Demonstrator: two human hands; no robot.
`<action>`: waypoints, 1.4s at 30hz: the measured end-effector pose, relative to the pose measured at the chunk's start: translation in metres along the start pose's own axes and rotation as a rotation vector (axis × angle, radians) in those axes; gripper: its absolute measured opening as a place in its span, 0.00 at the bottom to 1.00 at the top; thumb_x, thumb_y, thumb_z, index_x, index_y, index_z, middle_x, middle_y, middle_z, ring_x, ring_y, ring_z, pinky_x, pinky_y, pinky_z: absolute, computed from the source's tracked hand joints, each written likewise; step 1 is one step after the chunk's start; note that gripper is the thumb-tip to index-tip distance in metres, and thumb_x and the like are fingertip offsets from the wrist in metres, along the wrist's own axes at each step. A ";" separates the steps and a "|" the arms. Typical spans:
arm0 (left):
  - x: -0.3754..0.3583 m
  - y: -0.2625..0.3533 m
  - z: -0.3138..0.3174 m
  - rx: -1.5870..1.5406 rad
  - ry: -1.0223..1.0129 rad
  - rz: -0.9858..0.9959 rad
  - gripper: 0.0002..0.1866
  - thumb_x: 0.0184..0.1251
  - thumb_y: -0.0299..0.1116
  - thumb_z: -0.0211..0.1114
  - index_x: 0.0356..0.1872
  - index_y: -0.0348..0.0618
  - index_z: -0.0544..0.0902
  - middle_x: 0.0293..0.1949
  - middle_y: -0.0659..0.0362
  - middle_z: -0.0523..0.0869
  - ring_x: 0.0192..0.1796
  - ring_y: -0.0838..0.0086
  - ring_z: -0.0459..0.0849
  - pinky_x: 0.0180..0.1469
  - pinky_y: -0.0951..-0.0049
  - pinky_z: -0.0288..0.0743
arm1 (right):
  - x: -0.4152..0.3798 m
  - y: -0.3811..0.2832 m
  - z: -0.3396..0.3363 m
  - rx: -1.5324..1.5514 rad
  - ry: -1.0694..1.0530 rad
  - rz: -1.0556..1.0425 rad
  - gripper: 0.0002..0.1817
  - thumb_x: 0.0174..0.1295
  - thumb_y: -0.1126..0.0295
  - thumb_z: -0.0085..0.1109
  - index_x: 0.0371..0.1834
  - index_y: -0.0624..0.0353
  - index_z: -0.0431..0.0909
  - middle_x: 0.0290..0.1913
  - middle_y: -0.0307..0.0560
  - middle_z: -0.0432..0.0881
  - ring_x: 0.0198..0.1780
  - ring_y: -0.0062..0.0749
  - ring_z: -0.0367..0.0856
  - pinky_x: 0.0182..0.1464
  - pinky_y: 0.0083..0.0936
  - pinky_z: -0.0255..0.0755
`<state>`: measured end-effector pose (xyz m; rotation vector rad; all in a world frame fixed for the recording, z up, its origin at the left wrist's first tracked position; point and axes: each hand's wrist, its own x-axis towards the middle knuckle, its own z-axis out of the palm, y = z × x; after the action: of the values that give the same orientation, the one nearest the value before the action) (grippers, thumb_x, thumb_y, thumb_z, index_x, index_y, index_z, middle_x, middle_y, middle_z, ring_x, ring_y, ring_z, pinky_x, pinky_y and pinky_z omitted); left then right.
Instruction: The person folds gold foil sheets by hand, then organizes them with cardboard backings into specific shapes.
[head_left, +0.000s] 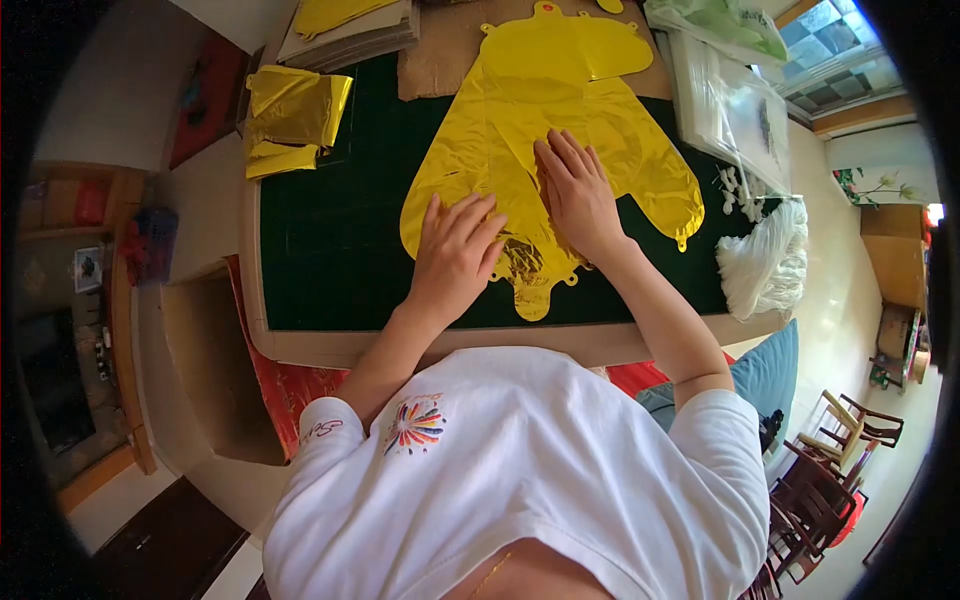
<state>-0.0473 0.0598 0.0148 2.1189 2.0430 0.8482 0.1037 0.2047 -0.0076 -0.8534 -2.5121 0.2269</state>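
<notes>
A large yellow foil sheet with rounded lobes and small tabs [520,120] lies flat on the dark green table top. My left hand [455,250] rests on its lower left part, fingers apart and slightly bent, holding nothing. On the middle of the foil lies my right hand [580,195], palm down with the fingers stretched out. Between the two hands the foil is creased, and its lower end with a rounded tab points toward my body.
Folded gold foil [295,115] sits at the table's left edge, near a stack of sheets [350,38]. Clear plastic bags [730,110] and a bundle of white string [768,262] are at the right. Brown cardboard [430,70] lies under the foil's far end.
</notes>
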 end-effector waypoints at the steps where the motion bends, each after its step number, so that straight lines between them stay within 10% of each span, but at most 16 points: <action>1: 0.000 0.001 0.002 -0.001 0.000 0.002 0.10 0.59 0.30 0.65 0.42 0.44 0.82 0.52 0.56 0.80 0.61 0.65 0.73 0.68 0.47 0.54 | 0.000 0.000 0.000 -0.002 0.001 0.001 0.19 0.68 0.69 0.49 0.62 0.58 0.69 0.64 0.53 0.69 0.67 0.47 0.65 0.67 0.44 0.58; 37: -0.007 -0.001 0.009 -0.022 -0.016 0.098 0.09 0.57 0.28 0.65 0.39 0.44 0.83 0.51 0.56 0.81 0.60 0.64 0.74 0.66 0.47 0.56 | 0.103 0.063 0.062 -0.192 0.131 0.015 0.22 0.69 0.55 0.45 0.65 0.43 0.68 0.68 0.46 0.66 0.71 0.43 0.59 0.68 0.49 0.51; 42: 0.013 -0.031 -0.023 -0.033 0.060 -0.119 0.13 0.59 0.30 0.64 0.45 0.40 0.80 0.48 0.53 0.81 0.53 0.60 0.77 0.56 0.63 0.70 | 0.104 0.064 0.061 -0.159 0.047 0.043 0.24 0.71 0.54 0.39 0.68 0.43 0.64 0.71 0.47 0.61 0.73 0.44 0.53 0.71 0.51 0.45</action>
<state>-0.0854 0.0681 0.0259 1.9553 2.1432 0.9319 0.0361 0.3185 -0.0405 -0.9637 -2.4952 0.0207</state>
